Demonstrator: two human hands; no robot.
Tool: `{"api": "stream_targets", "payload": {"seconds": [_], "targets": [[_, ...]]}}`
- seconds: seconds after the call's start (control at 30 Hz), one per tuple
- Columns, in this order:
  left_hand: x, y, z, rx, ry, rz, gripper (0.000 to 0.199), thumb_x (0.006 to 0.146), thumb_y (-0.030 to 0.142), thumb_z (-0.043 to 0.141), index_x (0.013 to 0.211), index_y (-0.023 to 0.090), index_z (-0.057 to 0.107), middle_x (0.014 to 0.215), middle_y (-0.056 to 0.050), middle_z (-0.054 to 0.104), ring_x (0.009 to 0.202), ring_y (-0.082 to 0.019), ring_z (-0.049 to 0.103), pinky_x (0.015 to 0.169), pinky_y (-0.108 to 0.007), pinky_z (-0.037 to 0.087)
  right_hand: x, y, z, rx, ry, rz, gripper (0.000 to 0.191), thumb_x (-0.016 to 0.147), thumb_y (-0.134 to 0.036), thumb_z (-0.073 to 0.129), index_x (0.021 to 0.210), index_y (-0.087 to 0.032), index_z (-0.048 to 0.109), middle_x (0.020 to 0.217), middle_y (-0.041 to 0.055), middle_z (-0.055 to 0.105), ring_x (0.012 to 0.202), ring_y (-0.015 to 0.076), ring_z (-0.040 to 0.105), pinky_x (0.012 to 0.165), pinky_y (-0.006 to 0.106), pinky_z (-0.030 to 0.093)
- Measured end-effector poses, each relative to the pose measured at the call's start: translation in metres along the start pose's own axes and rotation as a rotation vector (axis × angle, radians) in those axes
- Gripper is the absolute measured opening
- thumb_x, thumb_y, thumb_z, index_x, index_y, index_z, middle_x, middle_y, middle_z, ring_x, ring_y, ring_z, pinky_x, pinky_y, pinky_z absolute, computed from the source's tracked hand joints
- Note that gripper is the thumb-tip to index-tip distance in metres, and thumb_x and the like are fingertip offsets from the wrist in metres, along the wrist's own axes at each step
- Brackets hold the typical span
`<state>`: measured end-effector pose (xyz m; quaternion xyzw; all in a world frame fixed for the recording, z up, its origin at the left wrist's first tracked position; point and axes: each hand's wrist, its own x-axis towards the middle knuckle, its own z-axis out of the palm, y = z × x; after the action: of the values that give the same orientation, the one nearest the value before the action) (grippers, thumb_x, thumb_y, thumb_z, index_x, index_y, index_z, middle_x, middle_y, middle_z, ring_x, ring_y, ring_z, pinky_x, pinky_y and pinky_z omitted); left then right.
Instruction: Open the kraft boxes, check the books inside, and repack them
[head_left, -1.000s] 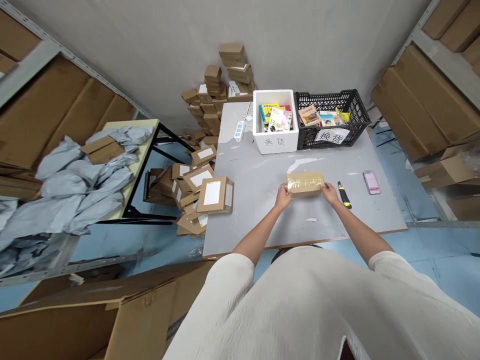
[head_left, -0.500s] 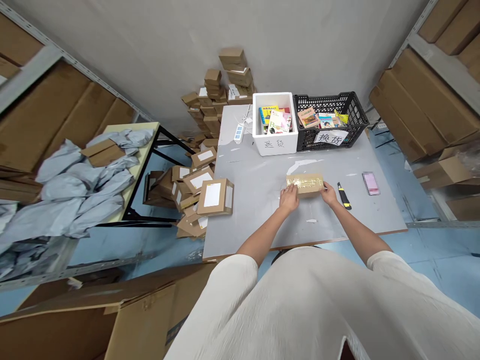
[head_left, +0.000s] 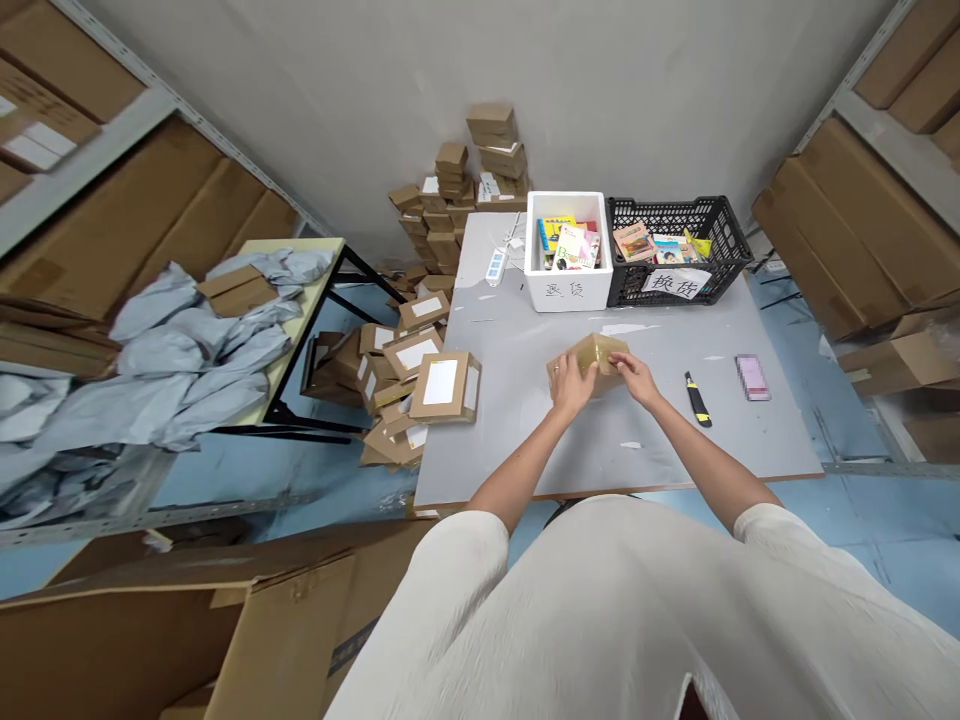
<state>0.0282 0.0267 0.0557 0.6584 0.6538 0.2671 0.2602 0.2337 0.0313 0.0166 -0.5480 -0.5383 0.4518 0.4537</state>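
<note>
Between my hands is a small cardboard box (head_left: pixel 597 350) with shiny tape over it, tilted above the grey table (head_left: pixel 510 440). My left hand (head_left: pixel 573 382) grips its left and near side. At its right end, the fingers of my right hand (head_left: pixel 634 376) are closed on the edge. Part of the box is hidden behind my fingers. To the right of my right hand lies a black and yellow box cutter (head_left: pixel 697 400), and beyond it a phone (head_left: pixel 752 377) with a pinkish screen.
A white bin (head_left: pixel 568 293) and a black crate (head_left: pixel 739 245), both with books inside, stand at the table's back. A labelled carton (head_left: pixel 445 386) sits on the left edge, above piled boxes (head_left: pixel 397 440). Grey parcels (head_left: pixel 161 365) cover a side table. A large open carton (head_left: pixel 300 620) is at lower left.
The taped box has been turned and tilted, and it has moved a little left. My right hand has shifted left with it. The whole view has swung slightly.
</note>
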Motion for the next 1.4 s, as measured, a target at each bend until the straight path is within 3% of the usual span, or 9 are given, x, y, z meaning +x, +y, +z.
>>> {"api": "stream_targets", "payload": {"seconds": [0.1,0.27,0.4,0.53,0.67,0.93,1.07,1.23,1.4], "targets": [[0.002,-0.009,-0.010,-0.038,0.055,0.050,0.049,0.103,0.041,0.063,0.149,0.026,0.058,0.143,-0.016,0.063,0.135,-0.035,0.060,0.116,-0.051,0.048,0.002,-0.007,0.018,0.003,-0.080,-0.018,0.050,0.094,-0.064,0.067,0.127,-0.027,0.078,0.130,0.0105,0.079,0.129,0.0323,0.070,0.120,0.055,0.050],[0.002,-0.051,-0.028,-0.086,0.114,0.021,0.046,0.102,0.028,0.058,0.148,0.026,0.061,0.136,-0.015,0.064,0.126,-0.032,0.064,0.114,-0.049,0.051,0.002,-0.006,0.032,-0.198,0.064,0.018,0.040,0.087,-0.049,0.070,0.119,-0.026,0.076,0.146,0.0135,0.068,0.143,0.0346,0.058,0.122,0.056,0.048],[-0.003,-0.084,-0.040,-0.112,0.117,-0.011,0.046,0.102,0.025,0.055,0.148,0.027,0.062,0.135,-0.014,0.064,0.122,-0.031,0.067,0.113,-0.048,0.052,-0.001,-0.003,0.053,-0.104,-0.002,0.124,0.044,0.087,-0.048,0.068,0.125,-0.026,0.065,0.141,0.0130,0.069,0.127,0.0311,0.068,0.114,0.054,0.055],[-0.006,-0.097,-0.042,-0.140,0.120,-0.038,0.047,0.103,0.025,0.052,0.149,0.025,0.063,0.133,-0.014,0.065,0.121,-0.030,0.067,0.112,-0.047,0.053,-0.004,-0.004,0.072,-0.046,-0.019,0.104,0.046,0.085,-0.050,0.070,0.125,-0.027,0.061,0.138,0.0113,0.071,0.126,0.0281,0.068,0.115,0.050,0.054],[-0.003,-0.080,-0.029,-0.178,0.056,-0.043,0.051,0.104,0.025,0.051,0.154,0.025,0.060,0.139,-0.014,0.063,0.122,-0.028,0.068,0.112,-0.044,0.055,-0.007,-0.004,0.058,-0.091,0.080,0.114,0.050,0.083,-0.050,0.069,0.126,-0.027,0.061,0.141,0.0126,0.070,0.130,0.0303,0.066,0.116,0.053,0.053],[0.010,-0.011,0.024,-0.216,-0.187,0.067,0.059,0.098,0.017,0.056,0.157,0.025,0.059,0.147,-0.014,0.062,0.125,-0.025,0.068,0.114,-0.043,0.055,-0.022,0.000,-0.029,-0.162,0.308,0.111,0.053,0.084,-0.044,0.066,0.133,-0.023,0.062,0.140,0.0151,0.071,0.129,0.0300,0.067,0.118,0.051,0.051],[0.010,0.013,0.038,-0.161,-0.240,0.103,0.056,0.097,0.018,0.059,0.153,0.024,0.062,0.150,-0.015,0.061,0.130,-0.027,0.065,0.116,-0.045,0.054,-0.032,-0.002,-0.053,-0.148,0.397,0.111,0.052,0.088,-0.046,0.064,0.133,-0.022,0.062,0.139,0.0167,0.072,0.130,0.0304,0.068,0.118,0.051,0.052],[-0.001,0.028,0.029,0.018,-0.162,0.179,0.042,0.104,0.032,0.059,0.145,0.027,0.066,0.170,-0.015,0.046,0.157,-0.037,0.042,0.125,-0.058,0.042,-0.029,-0.006,-0.046,-0.027,0.291,0.076,0.048,0.095,-0.050,0.060,0.135,-0.025,0.063,0.139,0.0138,0.074,0.134,0.0292,0.068,0.118,0.052,0.052],[-0.001,0.029,0.012,0.012,-0.200,0.222,0.050,0.110,0.043,0.051,0.157,0.027,0.055,0.161,-0.015,0.056,0.148,-0.033,0.053,0.123,-0.052,0.044,-0.016,-0.002,-0.014,0.000,0.152,0.040,0.043,0.093,-0.052,0.064,0.126,-0.025,0.072,0.137,0.0118,0.076,0.128,0.0289,0.071,0.119,0.051,0.053]]}}
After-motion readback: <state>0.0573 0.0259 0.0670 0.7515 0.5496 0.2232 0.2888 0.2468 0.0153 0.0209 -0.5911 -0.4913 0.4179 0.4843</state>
